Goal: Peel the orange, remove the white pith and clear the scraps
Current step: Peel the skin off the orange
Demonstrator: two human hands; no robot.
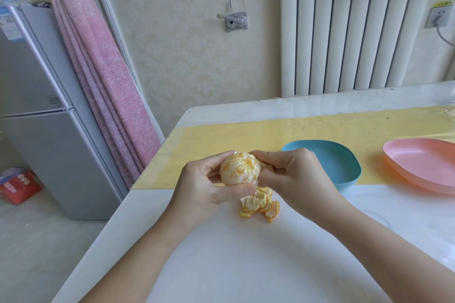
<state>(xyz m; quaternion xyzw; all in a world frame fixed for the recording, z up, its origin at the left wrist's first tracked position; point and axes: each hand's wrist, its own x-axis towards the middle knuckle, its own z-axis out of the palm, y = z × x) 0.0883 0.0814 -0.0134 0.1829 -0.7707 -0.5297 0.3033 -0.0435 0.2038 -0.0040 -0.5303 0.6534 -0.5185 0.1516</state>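
Both hands grip the orange (pixel 239 168) in the air above the counter (pixel 221 265): the left hand (pixel 204 186) holds it from below and the side, and the right hand (pixel 293 174) pinches at its right side. The orange is mostly peeled, with white pith on it. A peel pile (pixel 261 204) lies on the counter just under the hands. A blue dish (pixel 344 167) and a pink dish (pixel 418 162) stand to the right.

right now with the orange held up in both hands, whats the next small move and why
Probably pinch and strip a strand of white pith with the right hand while the left hand steadies the orange. The fruit looks nearly fully peeled, pale pith still streaks its surface, and the peel scraps already lie on the table.
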